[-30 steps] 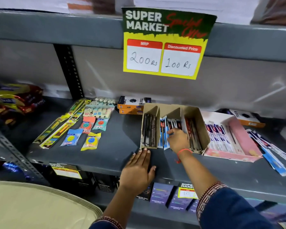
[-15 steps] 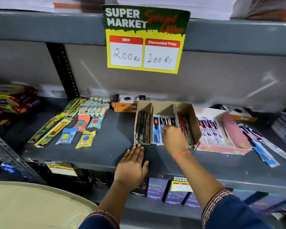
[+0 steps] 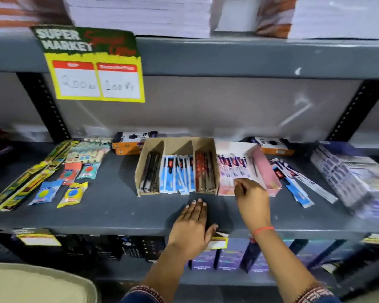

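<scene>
A brown cardboard box point(image 3: 140, 171) with three compartments stands on the grey shelf point(image 3: 109, 204). It holds black pens point(image 3: 150, 171), blue pen packets point(image 3: 177, 173) and red pens point(image 3: 204, 171). Touching its right side is a pink box point(image 3: 269, 171) with purple-white pen packets point(image 3: 232, 167). My right hand point(image 3: 252, 200) is at the pink box's front edge with its fingers curled; blur hides whether it holds a packet. My left hand point(image 3: 190, 226) lies flat on the shelf's front edge.
Loose pen packets point(image 3: 293, 182) and a stack of boxed goods point(image 3: 354, 178) lie to the right. Long yellow packs point(image 3: 31, 178) and small sachets point(image 3: 72, 193) lie to the left. Orange boxes point(image 3: 129, 143) stand at the back. A price sign point(image 3: 94, 68) hangs from the upper shelf.
My right hand has left the blue packets in the middle compartment and moved right to the pink box's front. The view has swung to the right. My left hand stays flat.
</scene>
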Motion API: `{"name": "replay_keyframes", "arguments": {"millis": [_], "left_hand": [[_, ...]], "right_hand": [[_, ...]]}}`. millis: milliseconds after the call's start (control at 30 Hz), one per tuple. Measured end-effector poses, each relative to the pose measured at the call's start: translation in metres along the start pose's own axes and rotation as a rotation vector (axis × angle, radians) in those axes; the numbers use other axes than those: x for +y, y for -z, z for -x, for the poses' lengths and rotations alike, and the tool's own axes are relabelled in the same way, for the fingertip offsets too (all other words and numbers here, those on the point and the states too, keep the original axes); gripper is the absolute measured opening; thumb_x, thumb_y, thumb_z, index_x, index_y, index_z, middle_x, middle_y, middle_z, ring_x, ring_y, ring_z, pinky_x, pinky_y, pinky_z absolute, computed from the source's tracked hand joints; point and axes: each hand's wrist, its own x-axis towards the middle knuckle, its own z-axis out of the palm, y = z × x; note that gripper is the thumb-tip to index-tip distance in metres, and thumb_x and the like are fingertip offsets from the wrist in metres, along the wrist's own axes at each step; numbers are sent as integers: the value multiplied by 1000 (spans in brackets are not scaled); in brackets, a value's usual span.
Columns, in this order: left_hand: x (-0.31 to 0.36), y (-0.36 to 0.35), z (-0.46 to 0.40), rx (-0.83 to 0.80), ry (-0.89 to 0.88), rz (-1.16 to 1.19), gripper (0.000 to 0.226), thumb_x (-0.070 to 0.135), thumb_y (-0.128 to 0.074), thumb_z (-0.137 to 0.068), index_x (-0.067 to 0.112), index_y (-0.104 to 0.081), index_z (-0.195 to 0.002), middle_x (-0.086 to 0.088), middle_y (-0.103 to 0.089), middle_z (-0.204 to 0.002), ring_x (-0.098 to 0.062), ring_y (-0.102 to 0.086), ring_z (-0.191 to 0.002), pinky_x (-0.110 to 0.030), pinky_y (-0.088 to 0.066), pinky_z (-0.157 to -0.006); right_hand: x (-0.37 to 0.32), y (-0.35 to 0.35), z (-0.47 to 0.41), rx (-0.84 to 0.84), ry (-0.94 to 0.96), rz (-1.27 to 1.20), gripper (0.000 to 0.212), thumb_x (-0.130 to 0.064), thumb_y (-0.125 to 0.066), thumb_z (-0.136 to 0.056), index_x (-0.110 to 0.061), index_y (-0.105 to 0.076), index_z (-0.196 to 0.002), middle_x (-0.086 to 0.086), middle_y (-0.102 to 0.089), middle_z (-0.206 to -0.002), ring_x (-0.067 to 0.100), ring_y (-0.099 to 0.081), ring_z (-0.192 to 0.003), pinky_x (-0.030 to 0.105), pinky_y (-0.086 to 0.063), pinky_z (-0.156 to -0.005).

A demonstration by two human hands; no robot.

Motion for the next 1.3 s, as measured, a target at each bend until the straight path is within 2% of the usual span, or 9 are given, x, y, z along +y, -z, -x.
{"name": "replay_keyframes", "arguments": {"millis": [67, 133, 233, 333, 667, 867, 967, 1133, 1300], "left_hand": [[23, -5, -12, -5, -65, -21, 84, 49, 2, -96, 1, -64, -112, -14, -67, -113, -25, -62, -106, -39, -48, -89], [41, -4, -20, -1, -115, -32, 84, 49, 4, -96, 2, -63, -113, -13, -65, -117, -24, -60, -108, -38, -48, -90], [73, -2, -36, -32, -239, -26, 92, 58, 13, -83, 1, -32, -139, -16, -32, -148, -25, -29, -135, -32, -19, -110], [93, -2, -54, -34, -284, -74, 74, 58, -6, -91, 8, -3, -146, -9, 0, -156, -20, 2, -141, -31, 5, -112], [94, -5, -64, -9, -310, -102, 86, 70, 10, -80, 15, 1, -147, -2, 0, -156, -13, 4, -141, -23, 13, -106], [96, -3, -63, -13, -318, -81, 103, 67, 27, -63, 14, -1, -147, -4, -1, -156, -14, 3, -141, -22, 17, -104], [97, -2, -63, -17, -322, -73, 101, 67, 26, -63, 14, 1, -146, -4, 1, -156, -14, 4, -140, -23, 15, -105], [95, -4, -64, -31, -319, -60, 98, 67, 23, -66, 15, 3, -146, -3, 2, -156, -14, 5, -141, -25, 12, -109], [94, -7, -65, -34, -315, -59, 93, 70, 17, -71, 16, 4, -146, -2, 4, -156, -14, 6, -140, -27, 9, -110]], "right_hand": [[16, 18, 2, 25, -77, -9, 29, 7, -49, -78, -15, -49, -59, 12, -49, -62, 29, -45, -58, 28, -22, -53], [33, 32, 1, 40, -171, 1, 23, 6, -50, -82, -6, -68, -74, 23, -65, -78, 38, -60, -70, 33, -40, -61], [64, 54, -6, 65, -266, 70, 22, 2, -49, -85, 4, -69, -91, 30, -69, -97, 45, -63, -90, 42, -49, -73], [90, 71, -17, 50, -354, 178, 22, -2, -46, -87, 6, -67, -90, 33, -66, -97, 47, -61, -90, 42, -47, -71], [144, 69, -65, -207, -430, 410, 30, -12, -51, -82, -1, -58, -109, 24, -64, -113, 40, -58, -109, 41, -49, -88], [139, 78, -71, -215, -561, 212, 8, -5, -58, -76, -10, -64, -78, 21, -67, -89, 32, -54, -74, 30, -41, -64], [137, 82, -70, -207, -606, 192, 20, -6, -59, -75, -13, -52, -58, 16, -60, -76, 32, -52, -71, 29, -40, -63], [132, 91, -67, -165, -669, 185, 32, -11, -60, -78, -10, -44, -50, 16, -53, -73, 31, -47, -71, 29, -39, -67], [126, 99, -62, -127, -718, 95, 23, -13, -62, -79, -7, -57, -58, 18, -58, -72, 32, -52, -72, 28, -39, -68]]}}
